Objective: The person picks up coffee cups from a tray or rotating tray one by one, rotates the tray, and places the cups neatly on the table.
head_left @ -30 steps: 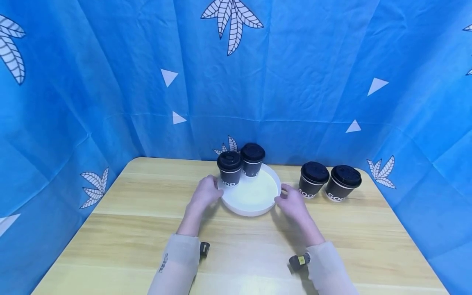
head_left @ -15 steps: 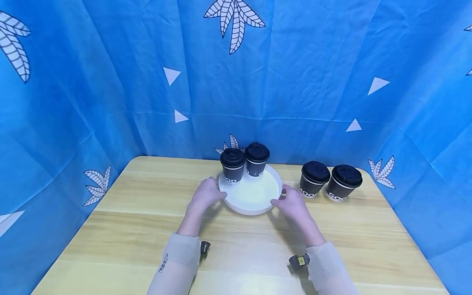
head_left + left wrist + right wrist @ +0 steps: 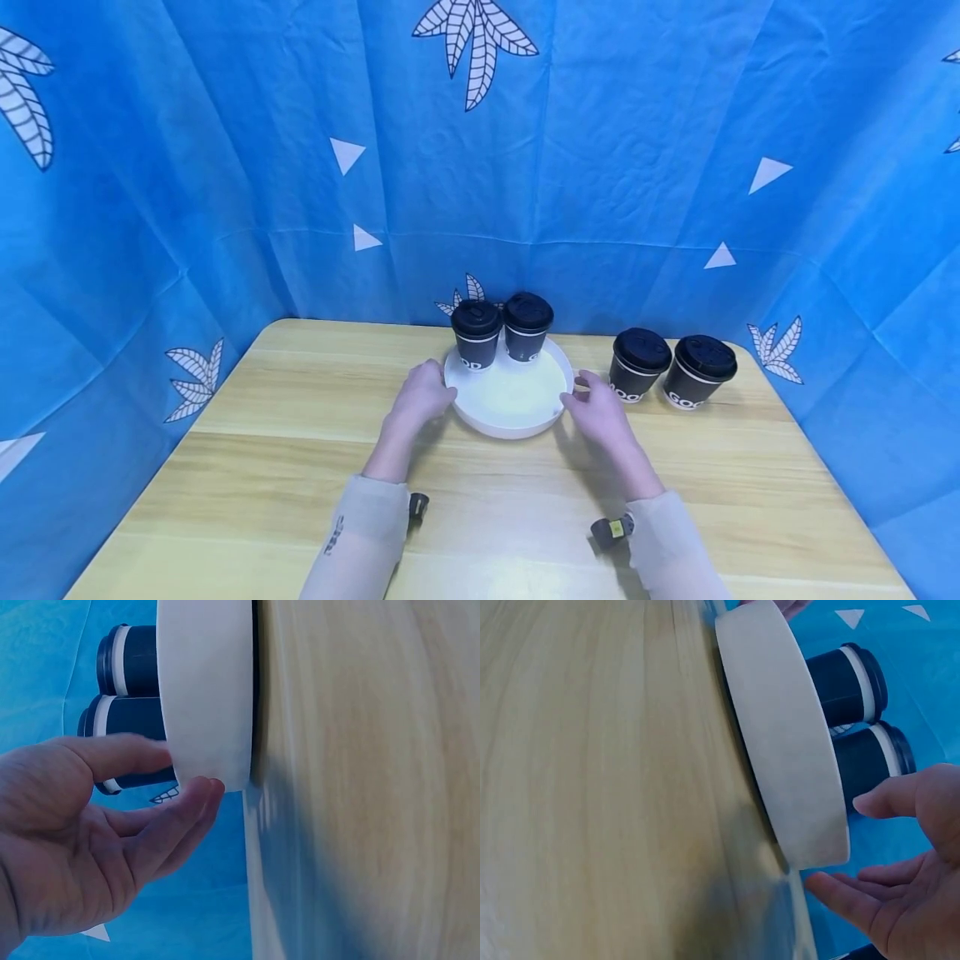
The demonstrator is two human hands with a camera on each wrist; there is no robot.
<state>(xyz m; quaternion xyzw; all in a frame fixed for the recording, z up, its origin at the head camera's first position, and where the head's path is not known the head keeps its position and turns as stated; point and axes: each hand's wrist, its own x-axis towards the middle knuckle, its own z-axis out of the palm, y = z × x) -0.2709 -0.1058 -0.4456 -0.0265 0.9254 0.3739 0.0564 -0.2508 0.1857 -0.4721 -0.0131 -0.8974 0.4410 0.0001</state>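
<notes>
A round white tray [image 3: 510, 404] lies on the table, with two lidded black paper coffee cups standing at its far side: the left cup [image 3: 477, 333] and the right cup [image 3: 527, 327]. My left hand [image 3: 420, 396] holds the tray's left edge; in the left wrist view its thumb [image 3: 154, 756] is at the rim and its fingertips [image 3: 206, 787] are against the outer wall. My right hand [image 3: 597, 412] is at the tray's right edge with fingers spread. In the right wrist view its thumb [image 3: 885, 799] stands off the rim, and its fingertips [image 3: 821, 883] are just beside the wall.
Two more lidded black cups, a nearer-in cup [image 3: 639, 367] and an outer cup [image 3: 697, 372], stand on the table to the right of my right hand. The wooden table [image 3: 300, 400] ends at a blue curtain [image 3: 637, 167] behind and at both sides.
The tray has turned slightly clockwise, carrying its two cups a little to the right. My right thumb has moved from over the rim back to its edge.
</notes>
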